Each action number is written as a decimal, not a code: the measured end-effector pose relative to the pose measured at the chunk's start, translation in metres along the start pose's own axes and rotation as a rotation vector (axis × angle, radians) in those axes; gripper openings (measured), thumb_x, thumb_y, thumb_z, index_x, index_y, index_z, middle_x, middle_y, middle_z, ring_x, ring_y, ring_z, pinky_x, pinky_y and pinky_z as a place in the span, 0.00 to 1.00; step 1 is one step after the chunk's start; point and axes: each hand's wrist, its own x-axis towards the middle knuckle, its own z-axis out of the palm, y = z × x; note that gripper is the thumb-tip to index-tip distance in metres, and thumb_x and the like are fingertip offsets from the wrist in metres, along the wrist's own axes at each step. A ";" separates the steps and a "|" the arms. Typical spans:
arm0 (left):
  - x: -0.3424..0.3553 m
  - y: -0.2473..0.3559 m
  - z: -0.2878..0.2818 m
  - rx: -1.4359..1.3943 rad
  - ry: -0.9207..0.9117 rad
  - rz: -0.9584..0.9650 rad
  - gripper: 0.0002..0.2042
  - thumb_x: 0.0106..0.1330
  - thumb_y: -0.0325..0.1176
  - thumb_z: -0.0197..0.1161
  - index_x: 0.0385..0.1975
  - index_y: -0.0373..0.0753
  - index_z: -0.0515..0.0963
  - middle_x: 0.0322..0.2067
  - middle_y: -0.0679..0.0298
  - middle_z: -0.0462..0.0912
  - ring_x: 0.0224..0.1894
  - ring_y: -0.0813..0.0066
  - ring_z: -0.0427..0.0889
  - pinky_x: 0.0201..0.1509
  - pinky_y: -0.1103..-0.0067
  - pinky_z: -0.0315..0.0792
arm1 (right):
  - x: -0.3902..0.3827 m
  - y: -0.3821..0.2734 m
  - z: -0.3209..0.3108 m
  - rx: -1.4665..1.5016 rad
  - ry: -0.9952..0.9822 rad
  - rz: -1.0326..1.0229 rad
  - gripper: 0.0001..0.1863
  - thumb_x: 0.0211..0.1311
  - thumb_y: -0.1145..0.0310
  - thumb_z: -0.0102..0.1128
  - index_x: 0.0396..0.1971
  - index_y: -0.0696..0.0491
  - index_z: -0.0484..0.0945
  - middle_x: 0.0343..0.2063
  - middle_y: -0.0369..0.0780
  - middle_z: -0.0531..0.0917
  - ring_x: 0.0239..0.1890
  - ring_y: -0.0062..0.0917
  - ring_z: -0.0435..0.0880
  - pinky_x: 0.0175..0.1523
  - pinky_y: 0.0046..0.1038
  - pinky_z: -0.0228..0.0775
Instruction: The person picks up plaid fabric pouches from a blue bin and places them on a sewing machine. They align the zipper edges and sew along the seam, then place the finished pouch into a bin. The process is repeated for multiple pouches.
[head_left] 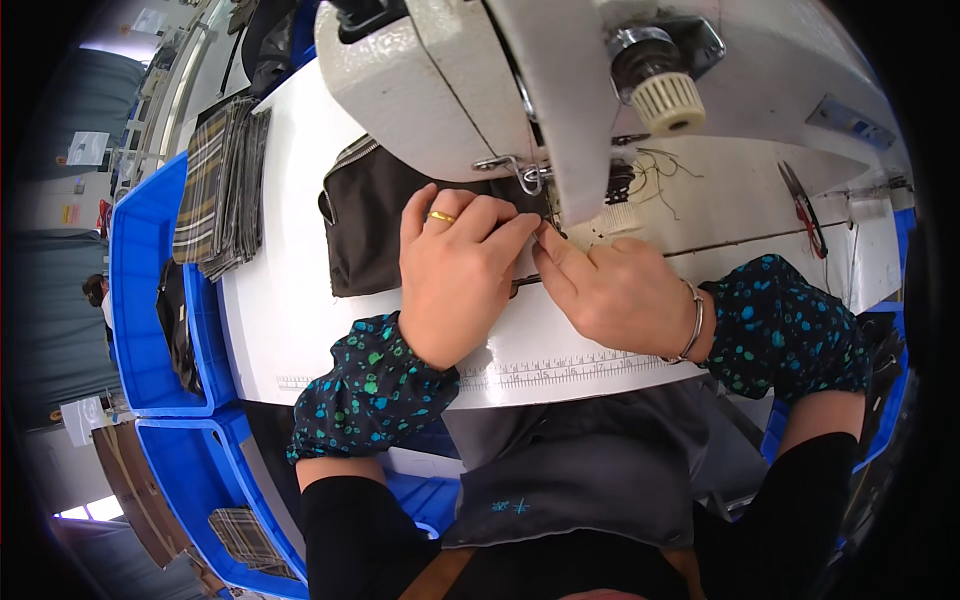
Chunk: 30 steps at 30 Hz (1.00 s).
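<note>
A dark brown fabric piece (365, 225) with a zipper (357, 150) along its far left edge lies flat under the sewing machine's head (440, 90). My left hand (458, 265), a gold ring on one finger, rests on its right part with bent fingers, thumb and forefinger closed at the edge. From the right, my right hand (622, 297) reaches in, its thumb and forefinger pressed together at the same edge. The fingertips of both hands meet just in front of the presser foot (532, 178). My fingers hide the edge itself.
Stacked plaid fabric pieces (215, 190) lie at the table's left edge. Blue bins (150, 350) stand beside it. Black-handled scissors (803, 210) and loose threads (655, 180) lie right of the machine head. A printed ruler (545, 375) runs along the table's near edge.
</note>
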 end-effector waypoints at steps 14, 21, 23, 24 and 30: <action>0.008 -0.019 0.011 -0.292 -0.040 0.053 0.17 0.51 0.15 0.66 0.39 0.38 0.89 0.33 0.64 0.84 0.34 0.60 0.83 0.37 0.71 0.77 | 0.002 0.000 0.000 0.002 0.038 -0.034 0.17 0.56 0.69 0.63 0.43 0.63 0.86 0.48 0.52 0.88 0.19 0.18 0.78 0.24 0.22 0.70; 0.009 -0.020 0.010 -0.334 -0.075 0.024 0.15 0.52 0.14 0.66 0.39 0.37 0.89 0.32 0.63 0.84 0.33 0.62 0.83 0.37 0.72 0.77 | 0.001 0.001 0.001 0.025 0.023 -0.032 0.17 0.56 0.70 0.63 0.44 0.62 0.85 0.50 0.50 0.88 0.19 0.18 0.78 0.25 0.23 0.70; 0.008 -0.021 0.010 -0.356 -0.079 0.011 0.15 0.53 0.14 0.67 0.39 0.37 0.89 0.32 0.63 0.84 0.33 0.62 0.83 0.37 0.72 0.77 | 0.000 0.002 0.002 0.036 0.026 -0.023 0.17 0.56 0.70 0.63 0.44 0.62 0.85 0.50 0.51 0.88 0.19 0.18 0.78 0.25 0.23 0.70; 0.008 -0.021 0.010 -0.374 -0.084 -0.010 0.15 0.52 0.16 0.67 0.38 0.39 0.89 0.32 0.64 0.83 0.36 0.62 0.83 0.40 0.71 0.77 | 0.000 0.002 0.002 0.041 0.028 -0.019 0.17 0.56 0.70 0.63 0.44 0.62 0.85 0.50 0.51 0.88 0.19 0.18 0.78 0.25 0.23 0.70; 0.012 -0.019 0.006 -0.296 -0.099 0.052 0.16 0.52 0.15 0.66 0.39 0.38 0.89 0.33 0.63 0.84 0.34 0.62 0.83 0.37 0.73 0.77 | 0.000 0.001 0.002 0.032 0.020 -0.047 0.18 0.55 0.71 0.63 0.44 0.63 0.85 0.50 0.54 0.88 0.18 0.19 0.78 0.24 0.24 0.70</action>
